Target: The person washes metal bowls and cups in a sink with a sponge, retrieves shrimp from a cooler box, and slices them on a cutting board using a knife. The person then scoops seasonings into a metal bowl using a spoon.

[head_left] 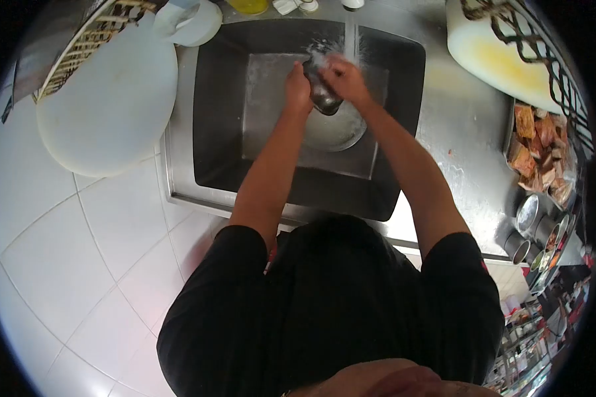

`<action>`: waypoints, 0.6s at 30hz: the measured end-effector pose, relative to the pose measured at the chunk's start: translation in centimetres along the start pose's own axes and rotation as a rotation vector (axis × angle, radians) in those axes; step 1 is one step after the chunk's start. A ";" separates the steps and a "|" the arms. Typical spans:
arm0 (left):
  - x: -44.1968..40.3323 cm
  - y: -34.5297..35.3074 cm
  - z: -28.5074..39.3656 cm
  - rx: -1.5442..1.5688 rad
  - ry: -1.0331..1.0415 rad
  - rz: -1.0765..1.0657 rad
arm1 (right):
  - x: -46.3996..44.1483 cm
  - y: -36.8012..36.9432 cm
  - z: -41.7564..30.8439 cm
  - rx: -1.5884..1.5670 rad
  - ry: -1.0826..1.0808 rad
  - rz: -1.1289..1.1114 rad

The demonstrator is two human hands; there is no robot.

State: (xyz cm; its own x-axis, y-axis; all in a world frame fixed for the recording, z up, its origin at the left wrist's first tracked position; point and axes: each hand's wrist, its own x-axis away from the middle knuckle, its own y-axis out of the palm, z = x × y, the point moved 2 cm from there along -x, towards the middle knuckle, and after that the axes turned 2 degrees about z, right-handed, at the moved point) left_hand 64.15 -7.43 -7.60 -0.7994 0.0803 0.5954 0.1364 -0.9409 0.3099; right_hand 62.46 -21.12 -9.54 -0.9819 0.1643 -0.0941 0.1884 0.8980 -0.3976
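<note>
Over the sink [220, 142], my left hand [299, 87] is closed around the side of a shiny metal container [327, 102], perhaps a cup. My right hand [346, 79] lies against its other side near the upper end, fingers curled and a little blurred. Whether those fingers hold a sponge or cloth is hidden by the splash. Water [351, 40] runs from the faucet [353, 4] just beyond my right hand and sprays around the container's far end. Below my hands, a round, pale dish [341, 137] rests on the sink bottom.
A large round white board [109, 99] stands at the left, beside a white plastic jug [202, 26]. To the right are another round board [490, 56], a tray of meat pieces [540, 149] and several small metal containers [518, 248]. A wicker basket [89, 43] is upper left.
</note>
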 end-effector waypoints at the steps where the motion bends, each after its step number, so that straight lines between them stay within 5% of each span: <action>1: 0.0 -0.5 0.1 0.012 -0.009 0.007 | 1.2 1.0 -1.2 0.022 -0.301 0.055; 2: 0.3 -0.9 0.3 0.017 -0.024 0.008 | 2.2 1.6 -2.0 0.043 -0.595 0.118; 3: 0.7 -1.1 0.1 0.015 -0.049 0.004 | 2.2 1.4 -2.2 0.125 -0.578 0.054; 6: 2.3 -0.4 0.2 -0.086 -0.050 -0.040 | -1.4 1.0 0.7 -0.104 0.020 -0.133; 7: 2.6 -0.5 0.3 -0.065 -0.074 0.020 | -2.2 0.4 1.2 -0.095 0.447 -0.151; 10: 1.5 -0.5 1.2 0.040 -0.069 0.159 | -1.2 1.5 5.3 -0.603 0.867 0.021; 15: 2.4 0.0 3.7 0.039 -0.060 0.227 | 6.5 6.6 -2.8 0.272 -0.105 0.511; 16: 1.5 -0.4 2.5 0.085 -0.023 0.205 | 6.5 6.0 -3.7 0.323 -0.182 0.541; 18: -0.8 -1.4 -0.1 0.181 0.063 0.166 | 5.7 4.8 -2.0 0.045 0.026 0.505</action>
State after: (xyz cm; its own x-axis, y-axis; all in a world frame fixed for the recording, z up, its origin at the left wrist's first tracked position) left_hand 64.50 -6.17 -8.59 -0.7916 -0.0970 0.6034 0.3671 -0.8648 0.3425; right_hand 57.73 -15.07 -10.18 -0.7681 0.5842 -0.2622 0.6399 0.6854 -0.3475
